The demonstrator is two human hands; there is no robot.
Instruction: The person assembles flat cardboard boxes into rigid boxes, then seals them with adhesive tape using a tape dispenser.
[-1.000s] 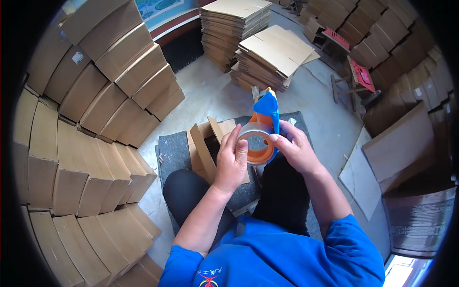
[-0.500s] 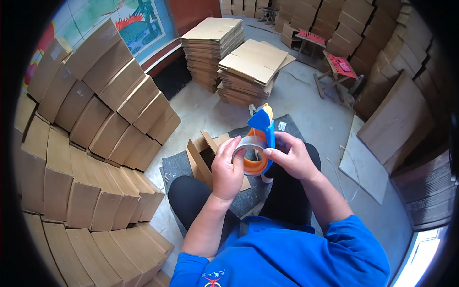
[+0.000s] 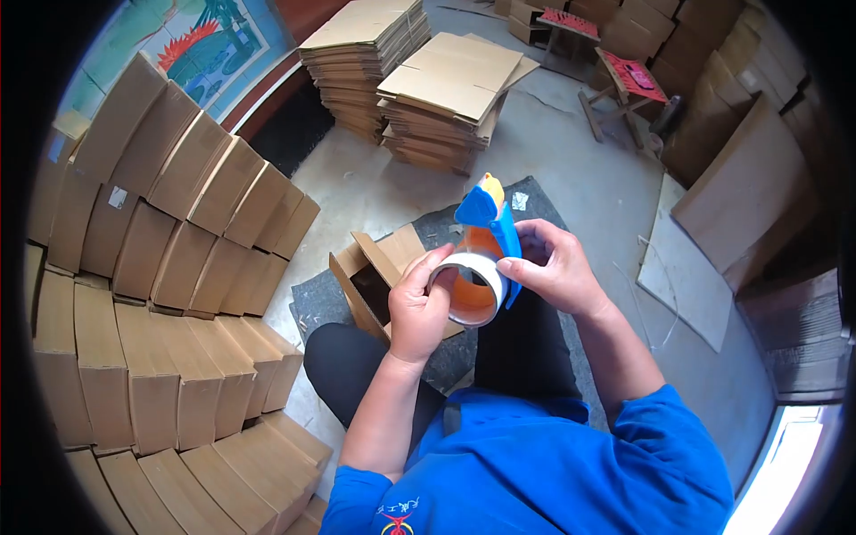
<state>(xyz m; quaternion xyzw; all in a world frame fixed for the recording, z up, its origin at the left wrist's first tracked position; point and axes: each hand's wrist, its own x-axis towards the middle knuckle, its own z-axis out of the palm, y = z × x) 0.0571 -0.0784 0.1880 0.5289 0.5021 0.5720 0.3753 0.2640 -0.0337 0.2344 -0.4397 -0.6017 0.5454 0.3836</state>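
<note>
**Tape roll [image 3: 480,265] tipping between both hands**

The roll is now showing more of its pale outer side, sitting against the blue dispenser [image 3: 506,241]. The left hand [image 3: 421,312] is curling round its rim at 9 o'clock; the right hand [image 3: 560,272], half open, is pinching roll and dispenser at 3. An open cardboard box [image 3: 376,259] is lying towards 10 o'clock.

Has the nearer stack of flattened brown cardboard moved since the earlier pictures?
No. The nearer stack sits as before, right beside the farther stack; only the camera's view has shifted.
</note>
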